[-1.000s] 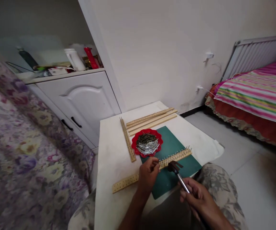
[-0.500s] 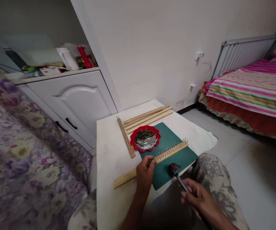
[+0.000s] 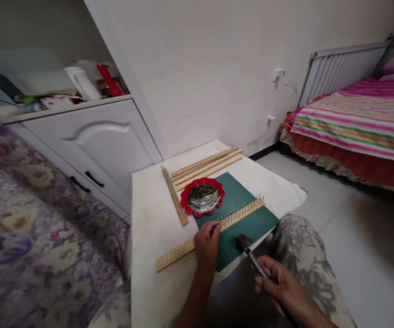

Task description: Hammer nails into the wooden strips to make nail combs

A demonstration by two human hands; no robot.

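A wooden strip (image 3: 175, 258) with rows of small holes lies slantwise over a green mat (image 3: 229, 255). Upright nails (image 3: 241, 212) stand in rows along its right part. My left hand (image 3: 207, 241) rests at the strip's middle, thumb and forefinger pinched around a nail at the left end of these rows; the fingers mostly hide it. Lower right, my right hand (image 3: 273, 280) grips the handle of a hammer (image 3: 246, 246), whose head hovers over the mat's near edge. Just beyond the left hand, a red scalloped dish (image 3: 183, 203) holds a heap of dark and silvery nails (image 3: 203, 198).
More wooden strips (image 3: 208, 166) lie at the back of the white-covered table (image 3: 145, 218); another strip with nails (image 3: 174, 196) lies left of the dish. A floral curtain (image 3: 46, 255) and white cabinet (image 3: 104, 141) flank the left. My knee (image 3: 306, 250) is against the table's right side.
The camera view has shifted slightly, moving the scene left. The hammer head has tilted and dropped a little. My left hand keeps its pinch at the same spot on the strip.
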